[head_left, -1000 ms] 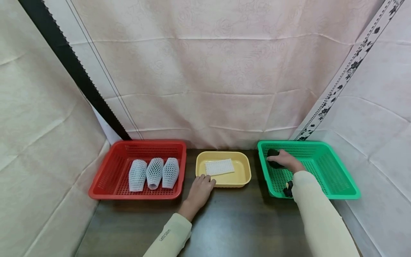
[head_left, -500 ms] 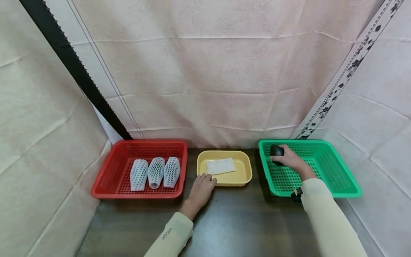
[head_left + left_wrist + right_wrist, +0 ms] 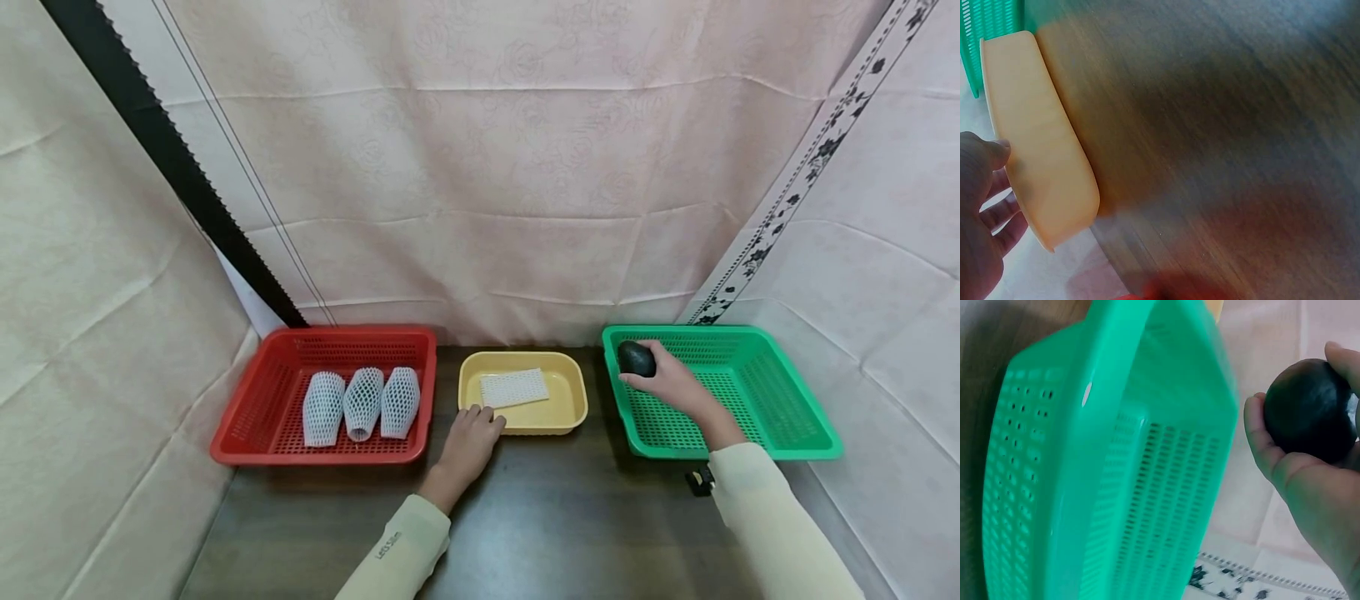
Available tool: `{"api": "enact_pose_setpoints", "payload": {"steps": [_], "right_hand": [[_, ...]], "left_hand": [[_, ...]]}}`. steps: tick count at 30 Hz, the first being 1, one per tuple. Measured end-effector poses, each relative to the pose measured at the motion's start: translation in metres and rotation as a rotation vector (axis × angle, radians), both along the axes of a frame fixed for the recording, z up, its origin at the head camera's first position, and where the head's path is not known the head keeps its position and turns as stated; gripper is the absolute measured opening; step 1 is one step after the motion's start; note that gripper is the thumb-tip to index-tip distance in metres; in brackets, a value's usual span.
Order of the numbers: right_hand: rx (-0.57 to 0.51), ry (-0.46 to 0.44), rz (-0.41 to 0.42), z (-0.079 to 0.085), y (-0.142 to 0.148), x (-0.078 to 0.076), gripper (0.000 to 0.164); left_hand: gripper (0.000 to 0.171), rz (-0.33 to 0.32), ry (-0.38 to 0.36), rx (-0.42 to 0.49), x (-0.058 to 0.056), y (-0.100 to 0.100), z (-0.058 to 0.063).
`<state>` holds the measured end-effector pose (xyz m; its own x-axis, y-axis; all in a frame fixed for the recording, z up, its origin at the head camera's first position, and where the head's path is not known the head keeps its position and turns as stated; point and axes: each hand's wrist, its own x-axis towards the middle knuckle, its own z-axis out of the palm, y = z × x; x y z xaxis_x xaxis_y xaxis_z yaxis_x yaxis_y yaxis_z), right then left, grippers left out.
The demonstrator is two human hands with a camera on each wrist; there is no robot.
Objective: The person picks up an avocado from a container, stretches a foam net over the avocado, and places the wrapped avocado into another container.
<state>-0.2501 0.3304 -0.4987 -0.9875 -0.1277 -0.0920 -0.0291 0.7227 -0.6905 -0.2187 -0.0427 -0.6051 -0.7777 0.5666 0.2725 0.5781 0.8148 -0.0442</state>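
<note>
My right hand (image 3: 675,387) grips a dark, nearly black avocado (image 3: 636,359) over the left part of the green basket (image 3: 795,400). In the right wrist view the avocado (image 3: 1307,412) sits between thumb and fingers, beyond the basket's rim (image 3: 1072,456). My left hand (image 3: 468,450) holds the near left rim of the yellow tray (image 3: 566,408). The left wrist view has its thumb on the outer wall of the tray (image 3: 1047,137), other fingers behind the rim. Inside the tray lies a flat white foam net sleeve (image 3: 514,388).
At the left stands a red basket (image 3: 270,400) with three white foam net sleeves (image 3: 363,404) side by side. All containers rest on a dark wooden table (image 3: 570,525). Pale cloth (image 3: 480,167) hangs behind and along both sides.
My right hand has lifted the avocado up from the green basket's floor, then moved it slightly left. The left hand stays on the yellow tray's rim.
</note>
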Motion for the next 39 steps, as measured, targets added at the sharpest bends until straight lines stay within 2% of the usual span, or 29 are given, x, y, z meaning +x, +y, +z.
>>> {"api": "enact_pose_setpoints", "payload": {"steps": [8,16,28,39], "right_hand": [[-0.014,0.096,0.054,0.009,-0.033,0.023,0.077],[-0.044,0.203,0.090,0.004,-0.063,0.047,0.072],[0.045,0.223,0.122,-0.024,-0.088,0.075,0.071],[0.185,0.227,0.168,-0.058,-0.106,0.093,0.072]], "left_hand": [[0.021,-0.002,0.009,0.002,0.000,-0.001,0.000],[0.021,0.003,-0.020,-0.006,0.001,-0.002,0.001],[0.022,-0.010,-0.020,0.017,-0.001,-0.001,-0.001],[0.021,-0.011,0.010,0.026,-0.001,-0.001,-0.002]]}}
